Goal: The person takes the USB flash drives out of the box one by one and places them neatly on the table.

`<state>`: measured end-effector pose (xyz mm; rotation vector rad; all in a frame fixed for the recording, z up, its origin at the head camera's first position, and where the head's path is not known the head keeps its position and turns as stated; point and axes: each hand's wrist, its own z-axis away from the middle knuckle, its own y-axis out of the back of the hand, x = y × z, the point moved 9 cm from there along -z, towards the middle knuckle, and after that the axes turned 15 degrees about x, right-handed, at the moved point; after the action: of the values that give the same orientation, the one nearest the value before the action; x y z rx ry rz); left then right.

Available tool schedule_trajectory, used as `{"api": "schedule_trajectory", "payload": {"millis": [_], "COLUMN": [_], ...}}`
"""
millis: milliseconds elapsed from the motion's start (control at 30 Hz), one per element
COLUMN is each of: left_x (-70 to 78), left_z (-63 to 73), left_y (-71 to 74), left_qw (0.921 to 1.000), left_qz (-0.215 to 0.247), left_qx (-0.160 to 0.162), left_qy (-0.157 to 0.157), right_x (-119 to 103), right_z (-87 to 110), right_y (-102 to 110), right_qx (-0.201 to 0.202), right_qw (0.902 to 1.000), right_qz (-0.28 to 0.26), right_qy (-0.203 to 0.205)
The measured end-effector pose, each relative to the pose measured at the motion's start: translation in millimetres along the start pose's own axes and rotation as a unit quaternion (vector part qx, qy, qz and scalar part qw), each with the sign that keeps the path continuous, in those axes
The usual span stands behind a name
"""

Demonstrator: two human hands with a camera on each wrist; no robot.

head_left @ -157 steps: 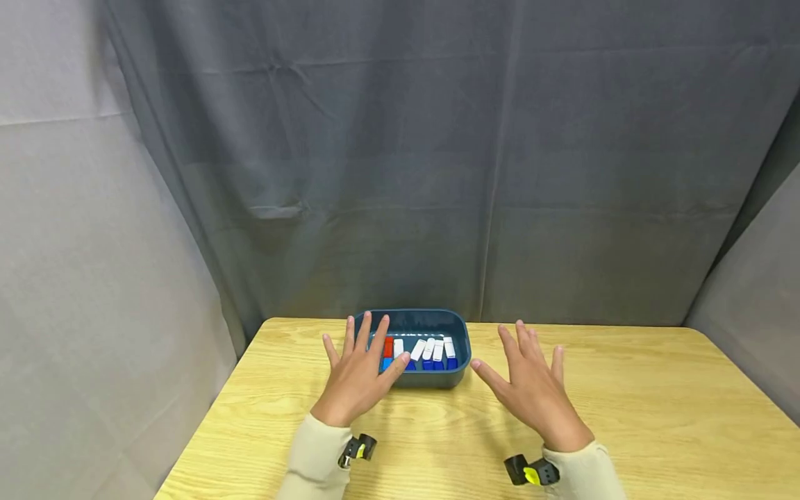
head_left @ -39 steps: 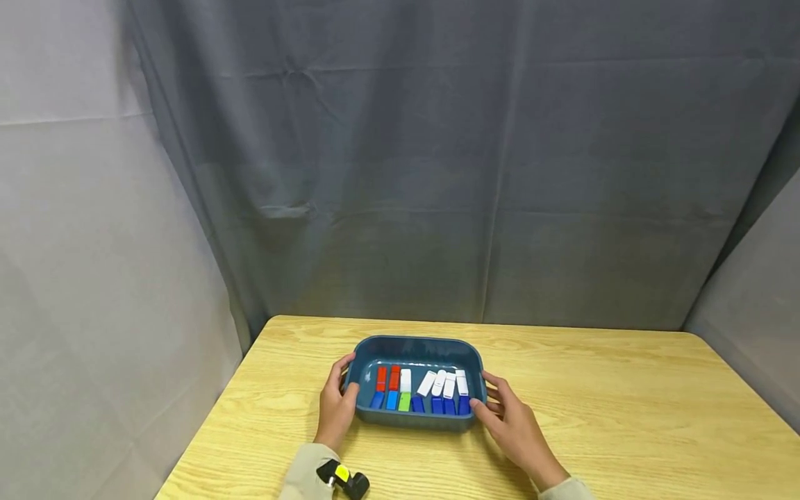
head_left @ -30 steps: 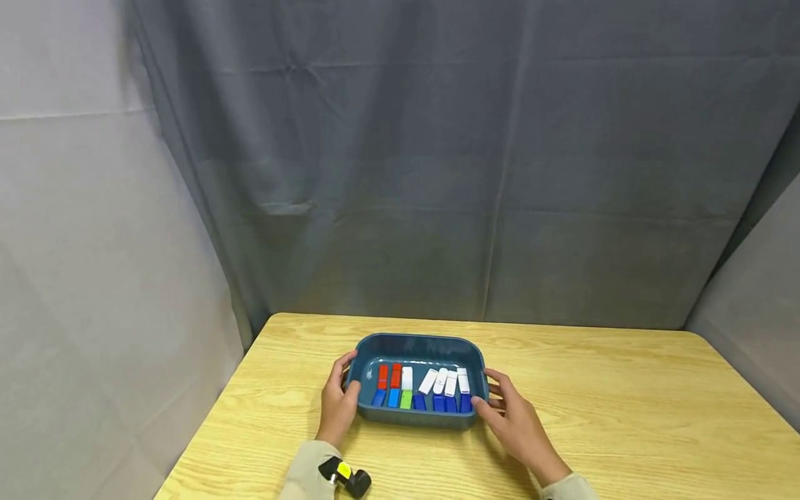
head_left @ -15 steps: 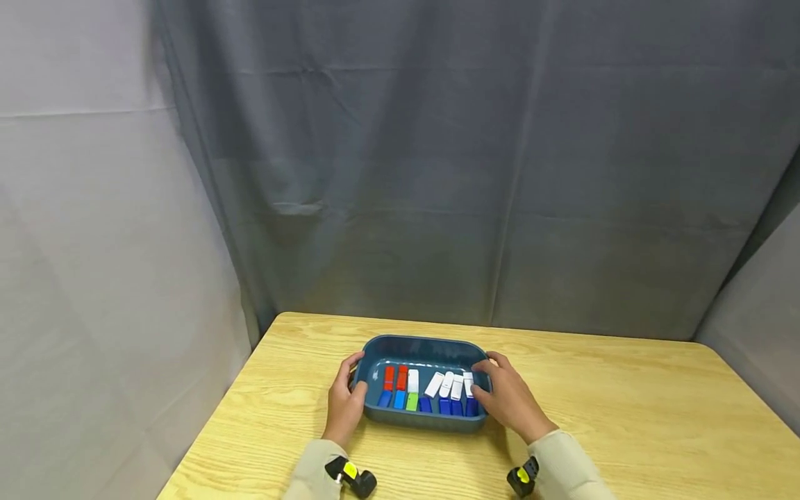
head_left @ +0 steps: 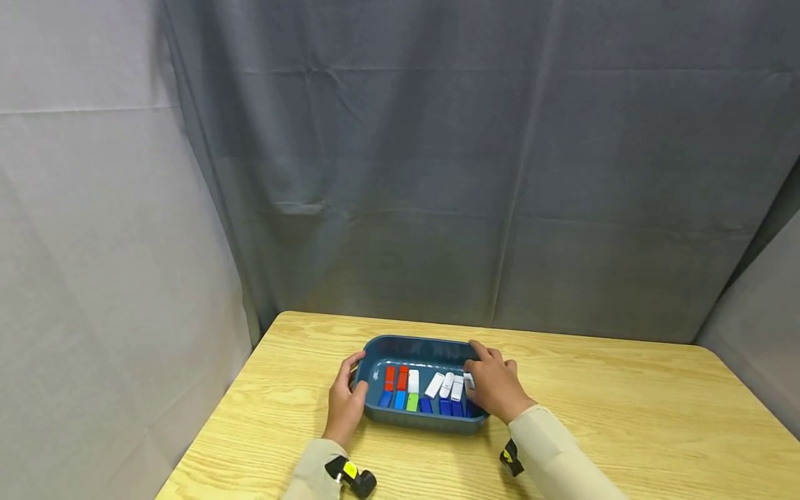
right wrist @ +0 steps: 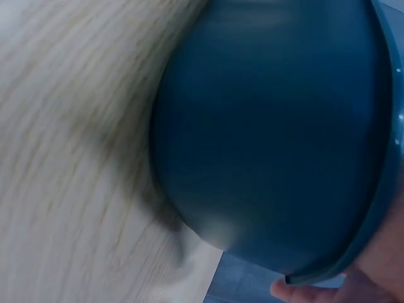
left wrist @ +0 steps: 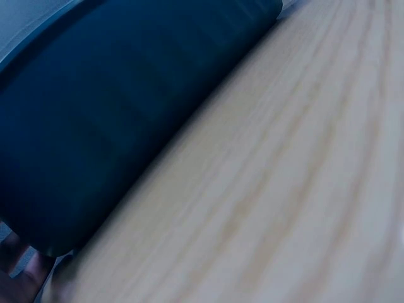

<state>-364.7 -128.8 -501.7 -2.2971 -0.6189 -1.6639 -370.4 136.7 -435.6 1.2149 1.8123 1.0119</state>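
Note:
A dark blue-green plastic bin stands on the wooden table, its outer wall filling much of both wrist views. My left hand grips the bin's left end, thumb at the near corner and fingers round the outside. My right hand reaches over the right end, with thumb and finger beside the rightmost white piece, which they partly cover. Whether they pinch it is unclear. Inside lie small oblong pieces in two rows: red and white behind, blue and green in front.
The wooden table extends well to the right of the bin. A grey curtain hangs behind it, with pale cloth along the left side. Black wrist cameras sit on both sleeves.
The bin was pulled nearer after both hands, first spread open above the table, took hold of its ends. My right hand has since left its grip and moved inward over the right end.

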Motion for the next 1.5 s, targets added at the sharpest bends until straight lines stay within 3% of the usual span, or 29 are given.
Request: {"api": "schedule_trajectory", "payload": {"millis": [433, 933, 1200, 1500], "left_x": [0.1, 2.0, 0.1, 0.2], "left_z": [3.3, 3.0, 3.4, 2.5], "left_y": [-5.5, 1.0, 0.8, 0.0], "left_qw": [0.9999, 0.9998, 1.0000, 1.0000], "left_qz": [0.005, 0.012, -0.001, 0.004], "left_qx": [-0.003, 0.000, -0.004, -0.006], "left_qy": [-0.010, -0.016, -0.002, 0.002], "right_x": [10.0, 9.2, 10.4, 12.1], "right_z": [-3.1, -1.9, -2.4, -2.0], "right_y": [-16.8, -26.8, -28.4, -30.4], "right_qx": [-0.061, -0.113, -0.125, -0.112], "right_qw": [0.9978, 0.9924, 0.9900, 0.9910], "right_qz": [0.008, 0.004, 0.000, -0.011], "right_qy": [-0.027, -0.049, -0.066, -0.073]}}
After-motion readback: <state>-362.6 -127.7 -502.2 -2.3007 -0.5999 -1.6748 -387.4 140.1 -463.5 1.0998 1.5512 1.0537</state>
